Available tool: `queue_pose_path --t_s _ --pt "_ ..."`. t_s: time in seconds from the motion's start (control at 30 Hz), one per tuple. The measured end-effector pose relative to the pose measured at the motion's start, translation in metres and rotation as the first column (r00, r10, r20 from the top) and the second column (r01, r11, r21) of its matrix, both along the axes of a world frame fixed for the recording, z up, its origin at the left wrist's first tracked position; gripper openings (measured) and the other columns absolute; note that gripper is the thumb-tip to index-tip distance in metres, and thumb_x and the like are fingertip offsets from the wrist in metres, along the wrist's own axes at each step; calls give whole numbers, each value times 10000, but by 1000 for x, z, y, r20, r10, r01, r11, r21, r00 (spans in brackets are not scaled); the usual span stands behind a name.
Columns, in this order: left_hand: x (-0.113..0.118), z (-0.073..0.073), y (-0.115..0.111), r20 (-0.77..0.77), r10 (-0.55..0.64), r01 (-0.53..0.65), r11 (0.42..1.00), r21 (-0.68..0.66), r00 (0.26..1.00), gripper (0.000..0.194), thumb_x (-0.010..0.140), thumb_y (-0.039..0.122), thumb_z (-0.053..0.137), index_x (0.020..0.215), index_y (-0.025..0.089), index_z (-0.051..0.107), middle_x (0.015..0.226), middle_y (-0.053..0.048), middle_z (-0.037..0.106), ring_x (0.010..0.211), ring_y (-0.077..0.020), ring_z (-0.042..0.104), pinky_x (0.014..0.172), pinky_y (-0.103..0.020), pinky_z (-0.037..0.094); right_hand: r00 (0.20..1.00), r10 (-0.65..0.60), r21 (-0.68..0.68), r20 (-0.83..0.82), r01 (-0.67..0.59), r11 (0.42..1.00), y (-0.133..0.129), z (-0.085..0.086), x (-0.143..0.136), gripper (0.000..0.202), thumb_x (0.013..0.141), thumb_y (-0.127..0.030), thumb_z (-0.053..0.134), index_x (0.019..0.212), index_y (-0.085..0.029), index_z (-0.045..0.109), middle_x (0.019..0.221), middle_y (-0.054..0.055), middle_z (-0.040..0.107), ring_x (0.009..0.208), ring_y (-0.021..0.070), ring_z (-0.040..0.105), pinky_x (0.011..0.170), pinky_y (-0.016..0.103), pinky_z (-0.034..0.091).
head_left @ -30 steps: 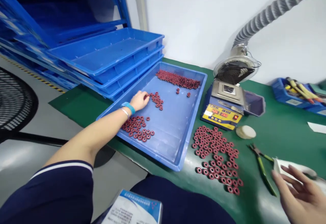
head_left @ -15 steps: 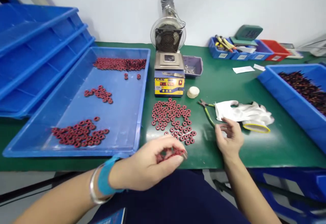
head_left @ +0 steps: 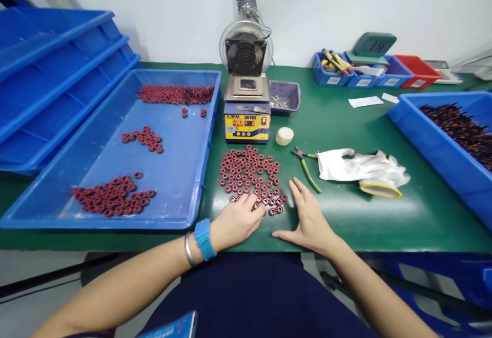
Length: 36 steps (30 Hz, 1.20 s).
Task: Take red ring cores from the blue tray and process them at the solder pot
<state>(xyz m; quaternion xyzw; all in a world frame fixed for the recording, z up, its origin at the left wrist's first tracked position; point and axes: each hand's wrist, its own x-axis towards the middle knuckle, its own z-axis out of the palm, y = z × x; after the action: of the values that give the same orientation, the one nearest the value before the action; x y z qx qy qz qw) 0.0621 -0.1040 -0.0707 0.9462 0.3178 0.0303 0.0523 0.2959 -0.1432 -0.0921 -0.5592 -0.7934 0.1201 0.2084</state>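
Many small red rings [head_left: 246,169] lie in a flat cluster on the green table. At the cluster's near edge my left hand [head_left: 238,220] is palm down, its fingers curled and closed on some rings; what lies under the palm is hidden. My right hand [head_left: 309,220] rests just right of the rings, thumb and fingers spread, with nothing in it. Behind the cluster stands a yellow and blue heating unit [head_left: 246,123]. The large blue tray [head_left: 165,159] on the left holds several groups of similar red rings.
Green-handled cutters [head_left: 307,170] and white gloves [head_left: 361,169] lie right of the rings. A round white pad [head_left: 284,136] and a purple bin [head_left: 294,97] are near the heater. A blue bin [head_left: 430,133] of dark parts stands far right, stacked blue trays [head_left: 57,87] at left.
My left hand, which held red rings in its curled fingers, has moved forward and down onto the cluster. My right hand has moved left towards the rings and spread its fingers. The view has shifted slightly.
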Motion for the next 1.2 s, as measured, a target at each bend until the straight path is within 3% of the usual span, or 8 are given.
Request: queue_pose_path --t_s 0.23,0.37,0.53,0.63,0.73,0.83,1.0,1.2 --pt "14 -6 19 61 200 -204 977 63 978 360 966 354 424 1239 156 550 1150 -171 612 1011 -276 594 729 -361 562 999 41 -31 35 -40 999 45 -4 -11 1146 751 -676 629 1554 -144 8 1542 260 271 1431 381 307 1111 576 336" --pt "0 19 0 137 208 -213 977 23 968 438 911 385 526 1301 185 515 1310 -193 568 1104 -310 593 840 -438 565 996 83 50 -9 -83 995 56 -6 -9 1145 768 -640 637 1553 -146 -34 1534 238 312 1419 362 344 1112 562 358" --pt "-73 87 -5 417 265 -306 951 35 869 435 879 443 553 1283 287 516 1247 -125 619 1134 -285 603 937 -483 548 997 48 158 -53 -39 987 51 -15 -4 1163 721 -669 671 1553 -122 69 1469 245 403 1323 387 468 1053 565 434" --pt "-149 103 40 482 564 -655 756 26 671 442 844 486 594 1206 237 543 1192 -105 614 1085 -265 615 885 -449 566 995 37 182 -96 -19 983 52 -20 -2 1205 687 -680 696 1553 -112 81 1430 249 441 1285 397 499 1039 572 443" --pt "-233 86 101 337 777 -825 565 2 533 802 624 556 789 1272 176 509 1234 -132 583 1186 -317 558 1029 -471 475 993 47 208 -113 -22 978 55 -21 -3 1220 670 -704 692 1553 -109 96 1394 257 471 1234 405 536 1000 584 465" --pt "-287 53 148 99 879 -873 475 -115 466 1208 443 558 879 1427 104 346 1449 -241 410 1376 -408 377 1144 -505 339 993 34 229 -109 -9 973 56 -19 -4 1213 673 -708 685 1554 -110 105 1358 256 501 1196 402 564 965 579 491" --pt "-301 17 181 120 852 -828 524 -199 511 1409 430 616 857 1513 59 147 1550 -282 243 1454 -394 254 1193 -469 249 993 10 253 -116 19 967 55 -18 -6 1159 693 -666 697 1556 -142 127 1363 234 508 1159 364 598 965 540 511" --pt "-289 -1 198 235 764 -749 641 -169 601 1099 500 580 819 1400 108 399 1446 -195 457 1343 -350 447 1155 -444 327 995 17 247 -103 9 969 56 -16 -7 1134 711 -625 706 1557 -149 118 1353 231 514 1119 357 619 943 556 519"
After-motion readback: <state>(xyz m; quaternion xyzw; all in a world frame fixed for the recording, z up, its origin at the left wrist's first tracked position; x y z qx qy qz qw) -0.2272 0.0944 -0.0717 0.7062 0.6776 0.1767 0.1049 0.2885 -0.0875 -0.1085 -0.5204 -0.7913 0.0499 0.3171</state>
